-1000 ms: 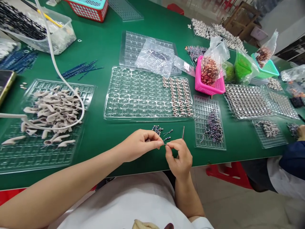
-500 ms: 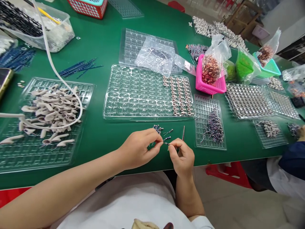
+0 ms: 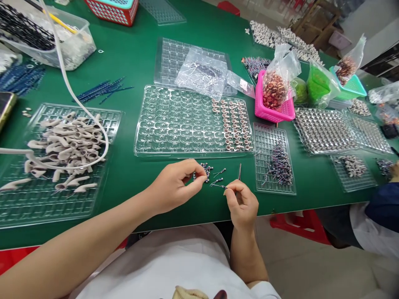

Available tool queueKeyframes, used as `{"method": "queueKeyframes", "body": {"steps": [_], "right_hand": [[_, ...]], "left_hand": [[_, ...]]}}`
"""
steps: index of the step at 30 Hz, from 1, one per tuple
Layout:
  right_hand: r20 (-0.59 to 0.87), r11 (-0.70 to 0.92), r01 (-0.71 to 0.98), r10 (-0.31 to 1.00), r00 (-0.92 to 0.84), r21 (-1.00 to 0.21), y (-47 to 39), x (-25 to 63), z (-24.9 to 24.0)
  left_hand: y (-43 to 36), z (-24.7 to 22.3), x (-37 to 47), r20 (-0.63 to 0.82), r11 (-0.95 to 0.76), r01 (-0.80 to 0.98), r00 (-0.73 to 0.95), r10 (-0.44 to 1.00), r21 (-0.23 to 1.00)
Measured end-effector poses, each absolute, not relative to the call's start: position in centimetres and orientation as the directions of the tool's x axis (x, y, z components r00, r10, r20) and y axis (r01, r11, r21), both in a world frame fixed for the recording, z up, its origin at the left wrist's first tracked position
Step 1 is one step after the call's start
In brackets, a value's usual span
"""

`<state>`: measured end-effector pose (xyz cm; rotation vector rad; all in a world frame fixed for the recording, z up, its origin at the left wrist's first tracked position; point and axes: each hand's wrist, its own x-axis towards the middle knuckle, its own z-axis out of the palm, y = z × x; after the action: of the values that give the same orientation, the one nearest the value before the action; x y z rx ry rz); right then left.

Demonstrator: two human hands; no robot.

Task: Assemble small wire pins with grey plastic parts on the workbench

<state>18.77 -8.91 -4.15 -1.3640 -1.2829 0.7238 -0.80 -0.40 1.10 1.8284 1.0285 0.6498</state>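
Note:
My right hand (image 3: 243,203) pinches a small wired part (image 3: 220,186) by its end, and tweezers (image 3: 240,171) stick up from behind its fingers. To the left, my left hand (image 3: 179,182) has thumb and forefinger pressed together beside a small pile of dark wired parts (image 3: 207,169); whatever is between its fingertips is too small to make out. Two loose wired parts (image 3: 222,171) lie between the hands on the green table. Beyond them is a clear tray (image 3: 181,120) with small beige pieces (image 3: 237,124) in its right-hand columns.
At left, beige shells (image 3: 71,141) heap on a tray under a white cable (image 3: 64,74). A small tray of wired parts (image 3: 280,164) and a pink basket (image 3: 274,114) stand right. Another person's sleeve (image 3: 385,207) shows at the right edge.
My hands have moved apart; the left hand has let go of the wired part and shifted left. My right hand has moved slightly right and still holds the part.

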Motion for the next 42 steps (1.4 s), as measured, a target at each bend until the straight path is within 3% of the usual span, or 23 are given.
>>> {"method": "queueKeyframes", "body": {"steps": [4, 11, 21, 29, 33, 37, 42], "right_hand": [[0.331, 0.265, 0.34, 0.931, 0.153, -0.902, -8.7, 18.7, -4.0], [0.495, 0.421, 0.465, 0.868, 0.043, -0.779, -8.4, 18.5, -4.0], [0.458, 0.389, 0.457, 0.888, 0.047, -0.8, -8.5, 18.4, -3.9], [0.393, 0.306, 0.362, 0.898, 0.198, -0.881, -8.9, 18.6, -4.3], [0.336, 0.243, 0.315, 0.897, 0.287, -0.917, -9.1, 18.7, -4.6], [0.311, 0.222, 0.287, 0.897, 0.315, -0.932, -9.1, 18.6, -4.8], [0.312, 0.206, 0.312, 0.887, 0.34, -0.927, -9.1, 18.6, -4.8]], "left_hand": [[-0.1, 1.2, -0.8, -0.212, -0.004, 0.351, 0.574, 0.791, 0.936], [-0.4, 0.6, -0.5, -0.353, 0.122, 0.364, 0.682, 0.641, 0.924], [-0.2, 0.4, -0.1, -0.416, 0.267, 0.32, 0.66, 0.625, 0.909], [-0.1, 0.9, -0.4, -0.385, 0.249, 0.301, 0.589, 0.71, 0.92], [0.1, 1.0, -0.9, -0.408, 0.392, 0.156, 0.562, 0.72, 0.907], [0.1, 0.7, -0.9, -0.457, 0.605, -0.076, 0.583, 0.671, 0.792], [-0.2, 0.2, -0.6, -0.464, 0.672, -0.139, 0.622, 0.631, 0.727]]}}
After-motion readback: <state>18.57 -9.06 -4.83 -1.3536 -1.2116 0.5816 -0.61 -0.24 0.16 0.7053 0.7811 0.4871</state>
